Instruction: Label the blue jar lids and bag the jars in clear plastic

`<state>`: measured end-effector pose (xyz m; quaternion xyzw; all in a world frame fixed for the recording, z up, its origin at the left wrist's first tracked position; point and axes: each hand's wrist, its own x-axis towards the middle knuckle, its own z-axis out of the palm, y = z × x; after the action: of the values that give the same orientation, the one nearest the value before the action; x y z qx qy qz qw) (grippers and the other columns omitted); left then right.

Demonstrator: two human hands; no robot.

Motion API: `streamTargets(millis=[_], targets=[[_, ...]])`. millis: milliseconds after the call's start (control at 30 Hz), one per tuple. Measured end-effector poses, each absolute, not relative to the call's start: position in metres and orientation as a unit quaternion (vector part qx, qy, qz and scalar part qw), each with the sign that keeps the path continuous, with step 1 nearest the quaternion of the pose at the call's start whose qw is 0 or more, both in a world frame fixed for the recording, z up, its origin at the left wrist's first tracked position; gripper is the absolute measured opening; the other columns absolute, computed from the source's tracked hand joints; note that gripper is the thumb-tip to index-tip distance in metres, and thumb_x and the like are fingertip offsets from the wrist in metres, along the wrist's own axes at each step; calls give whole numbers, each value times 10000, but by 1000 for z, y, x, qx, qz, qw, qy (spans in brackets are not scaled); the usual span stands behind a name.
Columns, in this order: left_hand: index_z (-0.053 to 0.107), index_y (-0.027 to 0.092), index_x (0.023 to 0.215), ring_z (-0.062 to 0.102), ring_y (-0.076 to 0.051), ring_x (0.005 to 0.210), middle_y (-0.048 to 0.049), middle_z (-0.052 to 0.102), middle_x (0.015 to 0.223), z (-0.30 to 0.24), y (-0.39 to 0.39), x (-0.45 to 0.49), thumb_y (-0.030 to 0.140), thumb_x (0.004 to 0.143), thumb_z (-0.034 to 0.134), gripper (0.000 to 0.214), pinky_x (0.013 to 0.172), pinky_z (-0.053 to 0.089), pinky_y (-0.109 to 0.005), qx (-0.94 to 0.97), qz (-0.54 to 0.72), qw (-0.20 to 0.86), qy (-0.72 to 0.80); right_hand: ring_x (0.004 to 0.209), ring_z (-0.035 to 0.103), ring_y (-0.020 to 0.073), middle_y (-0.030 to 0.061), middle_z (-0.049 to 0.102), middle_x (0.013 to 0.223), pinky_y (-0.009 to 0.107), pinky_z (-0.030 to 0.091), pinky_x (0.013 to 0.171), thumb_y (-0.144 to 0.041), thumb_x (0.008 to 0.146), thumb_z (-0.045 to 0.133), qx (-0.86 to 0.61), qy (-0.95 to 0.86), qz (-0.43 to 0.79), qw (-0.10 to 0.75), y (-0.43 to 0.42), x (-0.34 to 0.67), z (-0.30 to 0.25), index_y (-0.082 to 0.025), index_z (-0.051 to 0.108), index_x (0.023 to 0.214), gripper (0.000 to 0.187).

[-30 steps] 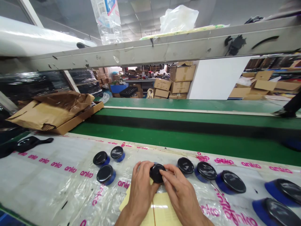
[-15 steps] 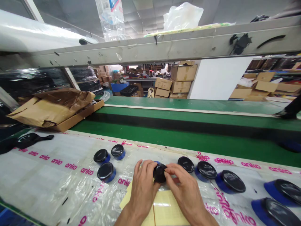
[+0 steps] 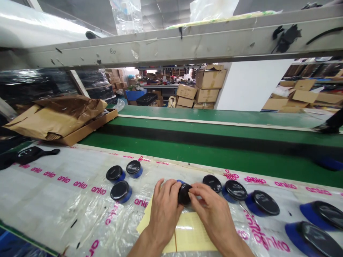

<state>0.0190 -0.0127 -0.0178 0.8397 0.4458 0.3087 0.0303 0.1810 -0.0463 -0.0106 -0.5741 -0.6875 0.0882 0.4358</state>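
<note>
A round blue tin with a glossy black lid (image 3: 184,194) is tilted between my two hands. My left hand (image 3: 165,207) is wrapped round its left side. The thumb and fingertips of my right hand (image 3: 210,205) pinch the lid's right edge; whether a thin film or label lies between them I cannot make out. Under my wrists lie pale yellow sheets (image 3: 195,232) with a glossy surface. To the left stand three similar tins, one of them a black-lidded tin (image 3: 121,191). Several more sit on the right, such as the tin (image 3: 234,191) beside my right hand.
Plastic sheeting printed with pink "anko" (image 3: 64,179) covers the worktop. Behind it runs a green conveyor belt (image 3: 171,144). A shallow carton (image 3: 88,126) with brown paper stands at the left, near a black strap-like item (image 3: 29,156). A metal beam (image 3: 160,46) crosses above.
The view has tipped slightly downward. Both hands stay on the tin, which has turned a little, and my right fingertips remain at the lid's edge. The other tins stay in place.
</note>
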Motion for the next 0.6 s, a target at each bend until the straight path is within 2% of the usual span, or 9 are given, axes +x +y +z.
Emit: streamTargets(millis=[200,500,600], targets=[[502,220,1201,618,-292,1069,-64,637,1123,-19,-14,18,-4,734,695,553,972,523,-516,824,320,32,466,950,747,224,123,738,1114,336,639,822,-204,996,498,-550,-706,-14,445,-49,176,-21,-179,739,1027,244],[516,211,1184,607,-282,1057,-59,637,1113,-21,-14,18,4,732,723,539,956,536,-484,820,327,33,468,981,740,234,125,739,1112,365,645,829,-198,1000,503,-547,-711,-33,440,-48,175,-24,-183,720,987,218],[516,217,1172,609,-281,1054,-53,635,1106,-20,-13,19,4,718,741,549,951,537,-482,817,329,41,473,997,737,234,125,746,1113,369,638,859,-201,1003,513,-542,-709,-50,448,-48,174,-27,-177,713,1058,209]])
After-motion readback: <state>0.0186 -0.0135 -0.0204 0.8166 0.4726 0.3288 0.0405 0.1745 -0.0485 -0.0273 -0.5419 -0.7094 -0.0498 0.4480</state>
